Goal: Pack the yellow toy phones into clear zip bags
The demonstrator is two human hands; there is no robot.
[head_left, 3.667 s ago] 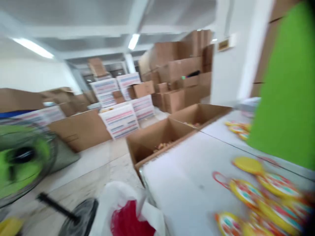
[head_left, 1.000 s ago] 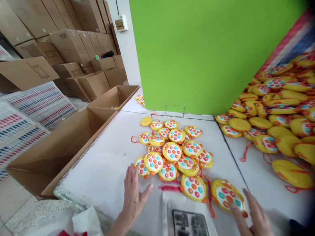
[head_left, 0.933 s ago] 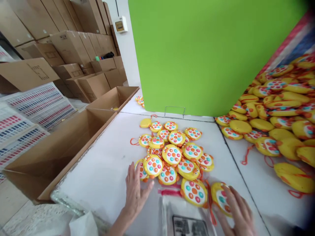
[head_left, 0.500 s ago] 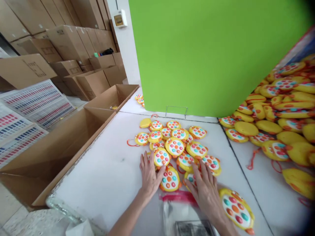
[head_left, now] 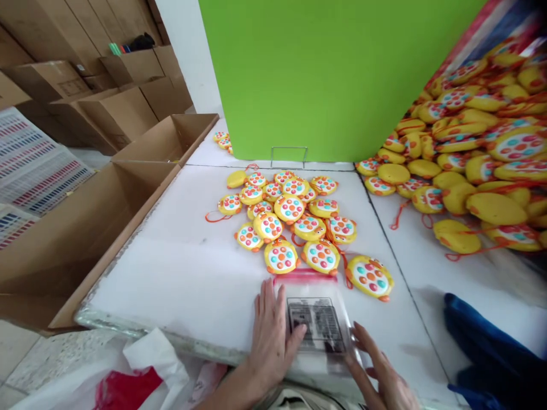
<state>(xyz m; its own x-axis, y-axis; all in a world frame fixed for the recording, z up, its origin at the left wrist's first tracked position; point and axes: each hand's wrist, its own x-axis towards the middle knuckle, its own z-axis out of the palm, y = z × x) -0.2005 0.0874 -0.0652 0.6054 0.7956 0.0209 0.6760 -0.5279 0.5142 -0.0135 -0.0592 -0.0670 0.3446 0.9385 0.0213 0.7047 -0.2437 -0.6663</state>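
Head view: left hand (head_left: 270, 333) lies open on the left side of the clear zip bag (head_left: 319, 315); right hand (head_left: 378, 369) bends at its right edge, whether pinching I cannot tell. Yellow duck-shaped toys (head_left: 290, 209) lie beyond it. Steady left pressure should prevent sliding.

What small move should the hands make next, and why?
Perhaps the right hand should pinch the clear bag by its right edge: its fingers are at that edge, no firm grip is evident, and the left hand, lying partly over the bag, may steady it.
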